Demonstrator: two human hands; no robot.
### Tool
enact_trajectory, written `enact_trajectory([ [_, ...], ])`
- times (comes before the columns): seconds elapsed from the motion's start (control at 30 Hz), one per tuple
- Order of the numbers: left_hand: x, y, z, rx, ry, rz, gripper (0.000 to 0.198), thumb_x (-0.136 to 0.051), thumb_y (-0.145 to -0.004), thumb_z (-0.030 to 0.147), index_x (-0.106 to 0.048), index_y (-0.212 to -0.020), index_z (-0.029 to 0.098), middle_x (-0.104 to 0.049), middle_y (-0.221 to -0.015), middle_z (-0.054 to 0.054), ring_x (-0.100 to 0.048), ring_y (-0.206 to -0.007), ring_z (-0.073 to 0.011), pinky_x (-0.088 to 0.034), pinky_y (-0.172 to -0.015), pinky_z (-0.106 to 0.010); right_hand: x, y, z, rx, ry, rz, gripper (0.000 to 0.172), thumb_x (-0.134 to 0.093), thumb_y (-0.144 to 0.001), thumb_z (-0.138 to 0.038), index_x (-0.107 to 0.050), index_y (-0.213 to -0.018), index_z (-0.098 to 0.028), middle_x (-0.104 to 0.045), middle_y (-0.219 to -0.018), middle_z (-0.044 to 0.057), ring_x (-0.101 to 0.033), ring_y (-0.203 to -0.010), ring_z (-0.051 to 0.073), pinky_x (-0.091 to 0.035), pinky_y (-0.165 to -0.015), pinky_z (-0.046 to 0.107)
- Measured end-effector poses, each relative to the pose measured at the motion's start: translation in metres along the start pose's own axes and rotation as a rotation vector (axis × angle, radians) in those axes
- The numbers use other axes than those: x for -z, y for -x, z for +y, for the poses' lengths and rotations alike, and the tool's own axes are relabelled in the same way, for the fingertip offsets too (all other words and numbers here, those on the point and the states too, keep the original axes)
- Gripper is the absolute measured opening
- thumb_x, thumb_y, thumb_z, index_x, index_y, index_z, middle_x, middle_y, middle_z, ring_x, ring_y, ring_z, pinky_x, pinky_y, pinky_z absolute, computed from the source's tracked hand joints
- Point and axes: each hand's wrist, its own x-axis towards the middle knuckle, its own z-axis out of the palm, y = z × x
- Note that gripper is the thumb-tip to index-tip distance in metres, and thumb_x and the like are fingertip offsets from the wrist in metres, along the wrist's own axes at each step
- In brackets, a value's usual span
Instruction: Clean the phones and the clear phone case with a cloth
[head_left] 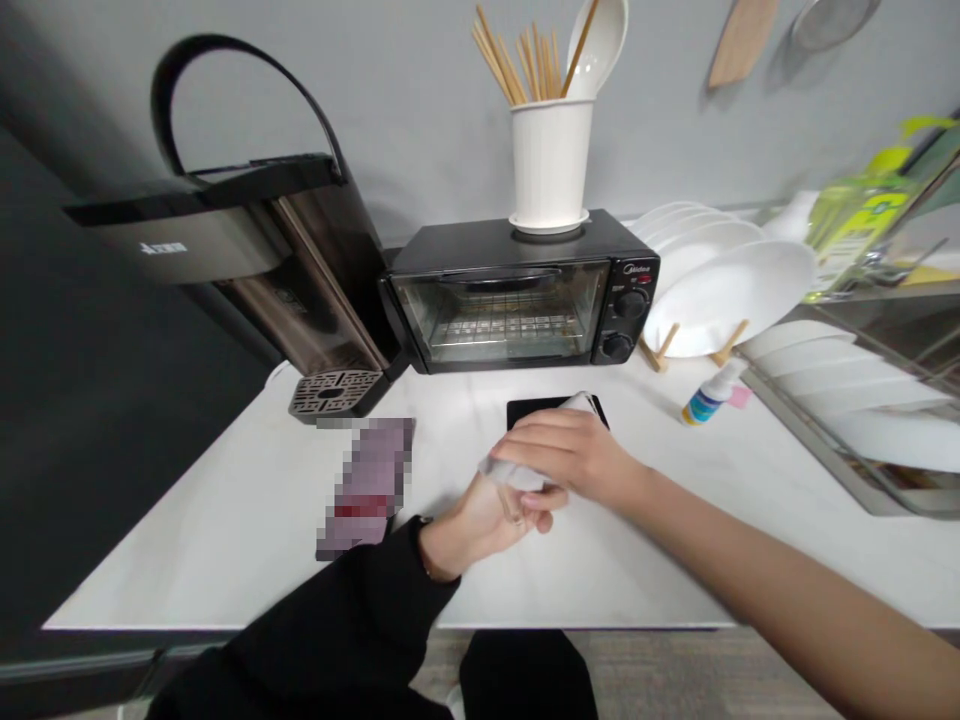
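Over the white counter, my two hands meet near the middle. My right hand (574,450), its forearm bare, is closed over a light grey cloth (525,474) and presses it down onto my left hand. My left hand (484,515), in a black sleeve, is turned palm up with its fingers curled under the cloth. Something thin and clear shows at its fingers, too small to name. Just behind my right hand lies a flat black item (525,408), partly covered. A small spray bottle (705,400) with a blue label stands to the right.
A toaster oven (517,310) stands at the back, bearing a white cup (551,160) of chopsticks. A drinks machine (322,280) is on the left, near a blurred-out flat object (375,470). White plates (727,290), a dish rack (855,470) and a green soap bottle (855,225) are right.
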Motion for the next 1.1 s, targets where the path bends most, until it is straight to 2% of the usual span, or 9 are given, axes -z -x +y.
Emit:
enact_trajectory([
  [0.1, -0.002, 0.000, 0.005, 0.067, 0.009, 0.005, 0.028, -0.075, -0.080, 0.031, -0.051, -0.070, 0.021, -0.033, -0.057, 0.008, -0.030, -0.044, -0.0089, -0.039, -0.037, -0.019, 0.012, 0.009, 0.014, -0.133, 0.075, 0.008, 0.026, -0.051, -0.107, -0.027, -0.071, -0.119, -0.018, -0.079, -0.104, 0.009, -0.074, -0.094, 0.022, -0.062, -0.082, 0.038],
  [0.17, -0.003, 0.000, 0.006, 0.078, -0.015, 0.017, 0.031, -0.075, -0.081, 0.036, -0.050, -0.069, 0.021, -0.034, -0.057, 0.008, -0.028, -0.044, -0.0092, -0.038, -0.036, -0.020, 0.014, 0.012, 0.016, -0.163, 0.098, 0.042, 0.026, -0.051, -0.106, -0.022, -0.072, -0.120, -0.020, -0.079, -0.106, 0.009, -0.075, -0.096, 0.022, -0.063, -0.088, 0.041],
  [0.27, -0.002, 0.000, 0.002, 0.009, -0.085, 0.051, 0.038, -0.079, -0.074, 0.028, -0.043, -0.061, 0.021, -0.033, -0.052, 0.007, -0.033, -0.045, -0.0098, -0.043, -0.040, -0.020, 0.003, 0.006, 0.005, -0.071, 0.021, 0.043, 0.030, -0.051, -0.106, -0.033, -0.071, -0.124, -0.019, -0.079, -0.112, 0.008, -0.075, -0.105, 0.024, -0.059, -0.104, 0.045],
  [0.33, -0.002, 0.000, 0.001, -0.019, -0.101, 0.061, 0.037, -0.080, -0.069, 0.022, -0.043, -0.061, 0.020, -0.034, -0.052, 0.007, -0.035, -0.046, -0.0094, -0.044, -0.042, -0.019, -0.002, 0.002, 0.001, -0.019, -0.023, 0.001, 0.036, -0.052, -0.106, -0.042, -0.071, -0.124, -0.018, -0.079, -0.114, 0.008, -0.075, -0.109, 0.025, -0.058, -0.107, 0.042],
  [0.47, -0.007, 0.001, 0.005, 0.053, -0.058, 0.031, 0.030, -0.078, -0.078, 0.032, -0.051, -0.073, 0.021, -0.039, -0.060, 0.008, -0.030, -0.044, -0.0077, -0.038, -0.037, -0.018, 0.011, 0.009, 0.015, -0.140, 0.071, 0.001, 0.027, -0.053, -0.106, -0.032, -0.074, -0.118, -0.018, -0.080, -0.110, 0.009, -0.076, -0.103, 0.023, -0.063, -0.095, 0.040],
  [0.53, -0.008, 0.001, 0.006, 0.064, -0.053, 0.031, 0.029, -0.075, -0.083, 0.038, -0.052, -0.077, 0.021, -0.037, -0.060, 0.008, -0.029, -0.043, -0.0082, -0.036, -0.036, -0.018, 0.015, 0.011, 0.016, -0.186, 0.102, 0.033, 0.025, -0.054, -0.106, -0.025, -0.074, -0.118, -0.016, -0.079, -0.111, 0.011, -0.076, -0.104, 0.024, -0.063, -0.096, 0.041],
  [0.7, -0.001, 0.001, -0.001, -0.072, -0.125, 0.106, 0.038, -0.080, -0.075, 0.028, -0.043, -0.066, 0.021, -0.036, -0.055, 0.007, -0.038, -0.046, -0.0091, -0.040, -0.042, -0.019, -0.005, 0.001, -0.003, -0.024, -0.053, 0.006, 0.034, -0.048, -0.108, -0.035, -0.072, -0.126, -0.018, -0.077, -0.122, 0.009, -0.072, -0.119, 0.021, -0.052, -0.116, 0.039],
  [0.9, -0.005, -0.001, 0.005, 0.040, -0.069, 0.005, 0.030, -0.076, -0.082, 0.039, -0.052, -0.081, 0.022, -0.041, -0.065, 0.008, -0.029, -0.044, -0.0074, -0.030, -0.036, -0.018, 0.006, 0.010, 0.017, -0.196, 0.065, 0.032, 0.026, -0.052, -0.106, -0.026, -0.073, -0.120, -0.018, -0.080, -0.111, 0.009, -0.076, -0.104, 0.022, -0.061, -0.102, 0.045],
  [1.1, 0.000, -0.001, 0.000, -0.080, -0.096, 0.078, 0.035, -0.077, -0.078, 0.031, -0.044, -0.070, 0.021, -0.032, -0.055, 0.009, -0.035, -0.046, -0.0089, -0.037, -0.043, -0.019, -0.005, 0.002, 0.003, -0.015, -0.030, -0.020, 0.042, -0.045, -0.109, -0.044, -0.070, -0.125, -0.014, -0.077, -0.122, 0.010, -0.072, -0.118, 0.023, -0.054, -0.113, 0.045],
])
